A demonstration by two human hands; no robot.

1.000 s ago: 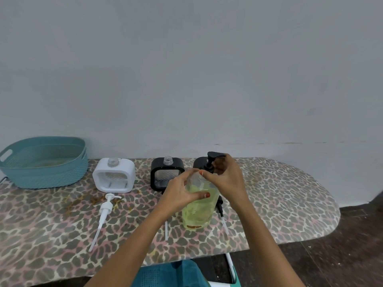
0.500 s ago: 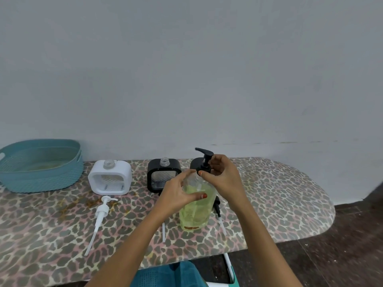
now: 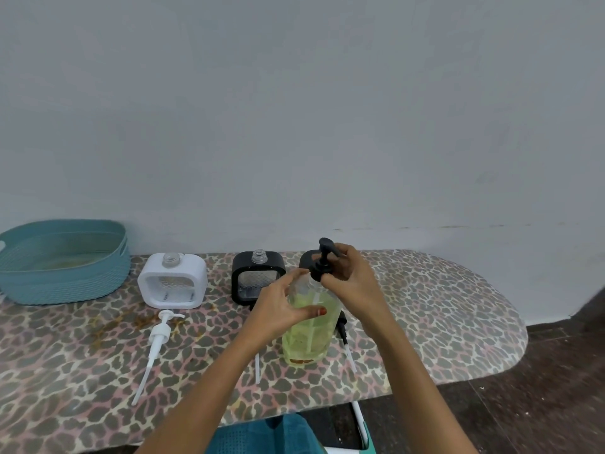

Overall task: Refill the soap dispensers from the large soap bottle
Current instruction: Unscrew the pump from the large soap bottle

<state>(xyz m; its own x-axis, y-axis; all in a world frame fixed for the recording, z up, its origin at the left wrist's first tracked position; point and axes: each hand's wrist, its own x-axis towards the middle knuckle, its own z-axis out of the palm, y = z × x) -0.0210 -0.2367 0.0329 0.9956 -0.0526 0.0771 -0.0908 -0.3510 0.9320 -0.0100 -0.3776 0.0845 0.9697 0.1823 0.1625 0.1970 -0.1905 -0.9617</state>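
Large soap bottle (image 3: pixel 309 326) is stood upright at centre frame on the leopard-print surface (image 3: pixel 442 316), mostly full of yellow-green liquid. It is held round the upper body by the left hand (image 3: pixel 281 309), grip closed on the bottle with the thumb across the front. The black pump head (image 3: pixel 322 263) on its neck is pinched at the collar by the right hand (image 3: pixel 352 280), grip closed on that collar. Judged step: the pump is being unscrewed so the bottle can be poured.

Dispensers are lined up behind, toward the wall: white dispenser (image 3: pixel 172 281) left of centre and black dispenser (image 3: pixel 257 276) beside it, both necks open. A second black dispenser (image 3: pixel 306 258) is mostly hidden behind the hands, so its neck cannot be judged. A white pump (image 3: pixel 160 335) is laid in front of the white unit. A black pump (image 3: pixel 342 326) is laid just right of the bottle. A teal basket (image 3: pixel 62 260) is at far left.

Risks from here:
- Soap is likely to be dripped from the dip tube once the pump is lifted out, leaving the surface and the grip slippery.
- If the bottle is squeezed with the pump off, liquid could be pushed out of the neck.
- Dispenser necks are narrow and no funnel is seen — overshoot and overflow are likely if the pour is rushed.
- The hidden dispenser and the black pump sit close to the bottle and could be knocked when it is lifted.
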